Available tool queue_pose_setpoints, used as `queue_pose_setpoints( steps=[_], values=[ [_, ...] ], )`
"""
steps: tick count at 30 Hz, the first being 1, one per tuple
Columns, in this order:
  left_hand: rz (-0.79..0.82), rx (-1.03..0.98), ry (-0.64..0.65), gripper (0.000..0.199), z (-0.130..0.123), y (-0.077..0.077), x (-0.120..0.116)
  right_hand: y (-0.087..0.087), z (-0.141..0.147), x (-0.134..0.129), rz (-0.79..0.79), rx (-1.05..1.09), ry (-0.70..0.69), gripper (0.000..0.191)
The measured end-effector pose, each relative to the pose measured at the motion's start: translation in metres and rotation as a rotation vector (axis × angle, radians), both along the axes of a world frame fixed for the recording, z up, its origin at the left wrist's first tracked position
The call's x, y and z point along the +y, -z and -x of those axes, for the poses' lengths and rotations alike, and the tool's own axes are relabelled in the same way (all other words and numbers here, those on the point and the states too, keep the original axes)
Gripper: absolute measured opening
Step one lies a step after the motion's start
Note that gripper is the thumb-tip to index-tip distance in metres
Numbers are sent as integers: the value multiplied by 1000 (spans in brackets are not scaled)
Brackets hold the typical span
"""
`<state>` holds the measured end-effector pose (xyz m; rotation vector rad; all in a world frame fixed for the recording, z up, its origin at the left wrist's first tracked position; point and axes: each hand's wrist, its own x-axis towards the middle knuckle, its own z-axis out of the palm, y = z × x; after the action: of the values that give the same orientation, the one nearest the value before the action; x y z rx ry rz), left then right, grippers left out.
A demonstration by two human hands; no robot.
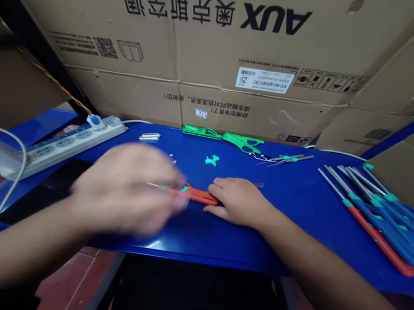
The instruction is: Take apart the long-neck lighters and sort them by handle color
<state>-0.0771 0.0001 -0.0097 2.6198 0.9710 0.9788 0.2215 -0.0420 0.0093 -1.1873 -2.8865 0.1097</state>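
Blue, smooth and slightly glossy, the tabletop (217, 242) filled most of my head view; red floor tiles (64, 276) showed below its near edge. Behind it stood a brown AUX cardboard carton (220, 69), print upside down, like a back wall.

At left I noted a white power strip (77, 141) with a pale cable (9, 198) looping over the table edge, and near it a flat black object (46, 188), partly covered by the left arm. Small metal cylinders (149, 137) lay farther back. Two green handle shells (201, 132) lay along the carton; nearer, a turquoise plastic piece (212, 161). Thin metal tubes with white wires (268, 159) lay right of the shells. At far right, I recorded a cluster of blue long-nosed lighters (396, 217) with one red lighter (381, 240) on its near side.

Orange-red lighter handle (199, 195): mid-table, between the hands, long axis roughly left-right, turquoise-fitted end leftward, other end under the right hand (239, 201). That hand pinched it between fingers and thumb. Left hand (129, 190): blurred, over the handle's left end, blocking my sight of it; I could not tell its grip.
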Motion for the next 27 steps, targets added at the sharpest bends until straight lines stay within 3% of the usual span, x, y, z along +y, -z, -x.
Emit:
queue_pose_setpoints(
  steps=[3, 5, 9, 12, 16, 21, 27],
  values=[
    [47, 167, -91, 20, -20, -36, 32, 0, -12, 8, 87, 176, 47, 38],
    [215, 368, -98, 22, -27, -43, 47, 1, -22, 15, 92, 259, 109, 32],
    [530, 516, -103, 23, -28, -29, 56, 0, -35, 22, 48, 294, 161, 27],
    [547, 544, -138, 19, -29, -21, 52, -2, -37, 20, 28, 299, 156, 26],
    [552, 588, -158, 20, -31, -23, 49, -2, -35, 19, 14, 318, 137, 25],
    [612, 396, -80, 27, -41, -24, 43, 6, -23, 17, -13, 432, 104, 21],
    [898, -42, 134, 35, -69, -26, 18, 16, 6, 6, -167, 513, 92, 17]
  ],
)
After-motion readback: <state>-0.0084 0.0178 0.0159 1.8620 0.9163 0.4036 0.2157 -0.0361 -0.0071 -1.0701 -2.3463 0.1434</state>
